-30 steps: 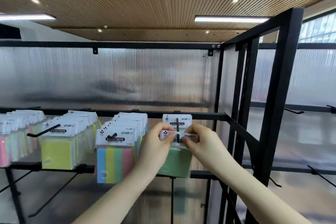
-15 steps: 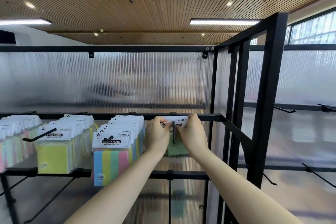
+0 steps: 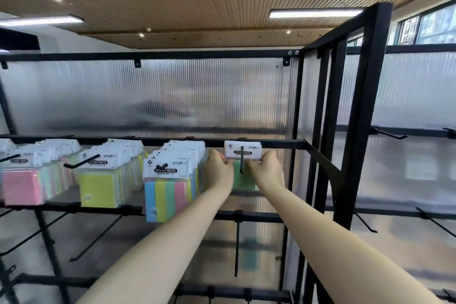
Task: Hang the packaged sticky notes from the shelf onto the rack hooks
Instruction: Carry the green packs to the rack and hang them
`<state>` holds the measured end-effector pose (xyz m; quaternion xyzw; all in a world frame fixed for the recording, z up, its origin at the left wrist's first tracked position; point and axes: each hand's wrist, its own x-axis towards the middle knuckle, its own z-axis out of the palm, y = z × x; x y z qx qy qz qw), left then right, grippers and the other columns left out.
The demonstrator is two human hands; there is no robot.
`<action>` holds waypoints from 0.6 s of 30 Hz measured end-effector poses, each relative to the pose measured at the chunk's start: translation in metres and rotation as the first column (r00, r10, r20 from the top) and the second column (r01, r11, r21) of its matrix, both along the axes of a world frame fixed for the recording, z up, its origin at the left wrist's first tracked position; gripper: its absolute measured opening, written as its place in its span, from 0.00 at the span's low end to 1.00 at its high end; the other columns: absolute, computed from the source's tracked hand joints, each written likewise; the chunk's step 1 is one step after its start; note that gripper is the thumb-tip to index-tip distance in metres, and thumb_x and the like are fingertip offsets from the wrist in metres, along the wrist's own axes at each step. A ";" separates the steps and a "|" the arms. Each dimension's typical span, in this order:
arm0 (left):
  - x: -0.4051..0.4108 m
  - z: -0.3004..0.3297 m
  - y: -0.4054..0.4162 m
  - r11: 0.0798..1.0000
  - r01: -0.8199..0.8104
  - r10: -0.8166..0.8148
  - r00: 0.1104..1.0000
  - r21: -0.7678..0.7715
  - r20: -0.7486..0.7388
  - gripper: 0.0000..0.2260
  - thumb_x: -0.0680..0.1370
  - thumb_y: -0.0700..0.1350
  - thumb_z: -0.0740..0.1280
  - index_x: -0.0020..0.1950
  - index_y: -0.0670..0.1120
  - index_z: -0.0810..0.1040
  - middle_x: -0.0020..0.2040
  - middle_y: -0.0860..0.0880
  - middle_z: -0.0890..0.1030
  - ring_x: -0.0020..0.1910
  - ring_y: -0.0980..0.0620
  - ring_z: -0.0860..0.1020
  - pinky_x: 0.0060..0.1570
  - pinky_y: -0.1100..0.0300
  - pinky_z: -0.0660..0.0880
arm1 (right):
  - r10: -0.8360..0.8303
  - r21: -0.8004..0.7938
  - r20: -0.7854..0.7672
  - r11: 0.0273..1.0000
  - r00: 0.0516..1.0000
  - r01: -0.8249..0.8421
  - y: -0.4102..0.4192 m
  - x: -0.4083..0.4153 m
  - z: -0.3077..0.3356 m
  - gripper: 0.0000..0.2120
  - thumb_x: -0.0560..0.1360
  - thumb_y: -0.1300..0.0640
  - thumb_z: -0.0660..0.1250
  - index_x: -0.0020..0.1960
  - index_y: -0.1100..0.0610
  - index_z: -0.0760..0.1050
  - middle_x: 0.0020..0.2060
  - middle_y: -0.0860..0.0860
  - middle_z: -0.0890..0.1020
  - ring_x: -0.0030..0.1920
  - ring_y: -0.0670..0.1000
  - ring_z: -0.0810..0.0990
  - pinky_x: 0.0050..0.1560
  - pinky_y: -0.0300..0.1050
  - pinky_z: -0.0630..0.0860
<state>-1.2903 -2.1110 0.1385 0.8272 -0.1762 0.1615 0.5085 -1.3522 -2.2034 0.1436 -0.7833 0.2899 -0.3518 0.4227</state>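
Black metal rack (image 3: 259, 142) backed by ribbed translucent panels, under a wooden slat ceiling.
Left hand (image 3: 218, 171) and right hand (image 3: 265, 170) pinched the green sticky-note pack (image 3: 243, 153) far along the rightmost black hook (image 3: 241, 159); an uneven push might have torn its card header.

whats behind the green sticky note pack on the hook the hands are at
Behind the green pack on the hook only ribbed translucent panel and a black crossbar show. Both hands cover its sides, so further packs behind cannot be ruled out.
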 end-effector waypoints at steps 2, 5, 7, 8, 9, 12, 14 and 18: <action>-0.010 -0.008 0.005 0.999 -0.031 0.031 0.999 0.022 -0.021 0.05 0.77 0.39 0.64 0.46 0.46 0.69 0.43 0.50 0.74 0.43 0.47 0.74 0.39 0.58 0.68 | 0.004 -0.004 -0.016 1.000 1.000 -0.004 -0.001 -0.008 -0.012 0.17 0.74 0.46 0.69 0.50 0.57 0.67 0.42 0.50 0.76 0.39 0.51 0.76 0.33 0.44 0.69; -0.030 -0.028 0.011 0.999 -0.015 0.018 0.998 0.043 -0.055 0.02 0.78 0.40 0.62 0.49 0.45 0.70 0.45 0.49 0.75 0.44 0.47 0.76 0.42 0.55 0.74 | 0.017 -0.022 -0.108 1.000 0.994 -0.020 -0.004 -0.022 -0.040 0.15 0.75 0.47 0.68 0.45 0.56 0.67 0.35 0.48 0.73 0.32 0.46 0.71 0.28 0.41 0.62; -0.046 -0.045 0.017 0.997 0.053 -0.048 0.996 0.063 -0.079 0.04 0.79 0.40 0.60 0.53 0.44 0.71 0.48 0.47 0.77 0.48 0.45 0.77 0.47 0.52 0.76 | 0.040 -0.059 -0.209 0.997 0.977 -0.054 -0.003 -0.031 -0.061 0.15 0.77 0.48 0.64 0.38 0.55 0.66 0.29 0.48 0.70 0.29 0.47 0.69 0.28 0.40 0.61; -0.055 -0.054 0.021 0.993 0.097 -0.090 0.992 0.074 -0.090 0.05 0.79 0.40 0.59 0.54 0.43 0.71 0.50 0.46 0.78 0.49 0.45 0.77 0.49 0.50 0.76 | 0.056 -0.072 -0.251 0.995 0.966 -0.076 0.001 -0.035 -0.071 0.16 0.78 0.49 0.62 0.36 0.55 0.65 0.28 0.48 0.70 0.28 0.47 0.68 0.27 0.40 0.60; -0.062 -0.062 0.026 0.987 0.140 -0.131 0.987 0.084 -0.096 0.05 0.79 0.40 0.59 0.54 0.44 0.72 0.50 0.46 0.78 0.50 0.44 0.77 0.50 0.50 0.75 | 0.068 -0.078 -0.280 0.993 0.957 -0.093 0.005 -0.039 -0.079 0.16 0.79 0.49 0.60 0.35 0.55 0.65 0.28 0.48 0.70 0.28 0.48 0.69 0.27 0.40 0.60; -0.075 -0.083 0.050 0.960 0.226 -0.215 0.973 0.166 -0.079 0.06 0.79 0.40 0.59 0.54 0.45 0.74 0.52 0.46 0.80 0.52 0.45 0.77 0.50 0.52 0.75 | 0.090 -0.112 -0.344 0.984 0.935 -0.136 0.027 -0.050 -0.092 0.18 0.79 0.48 0.58 0.33 0.53 0.64 0.30 0.50 0.72 0.30 0.50 0.71 0.28 0.42 0.61; -0.076 -0.093 0.074 0.937 0.249 -0.239 0.969 0.246 -0.068 0.07 0.79 0.42 0.59 0.55 0.48 0.74 0.53 0.49 0.80 0.52 0.46 0.78 0.50 0.52 0.75 | 0.122 -0.138 -0.380 0.973 0.917 -0.187 0.047 -0.054 -0.095 0.15 0.80 0.48 0.57 0.38 0.54 0.70 0.34 0.51 0.77 0.35 0.54 0.76 0.33 0.43 0.67; -0.069 -0.101 0.140 0.914 0.223 -0.234 0.972 0.340 -0.010 0.08 0.79 0.43 0.59 0.56 0.50 0.75 0.54 0.50 0.80 0.53 0.48 0.77 0.49 0.55 0.74 | 0.108 -0.293 -0.467 0.918 0.878 -0.269 0.101 -0.052 -0.096 0.14 0.79 0.48 0.57 0.46 0.57 0.74 0.43 0.55 0.80 0.45 0.59 0.79 0.42 0.47 0.74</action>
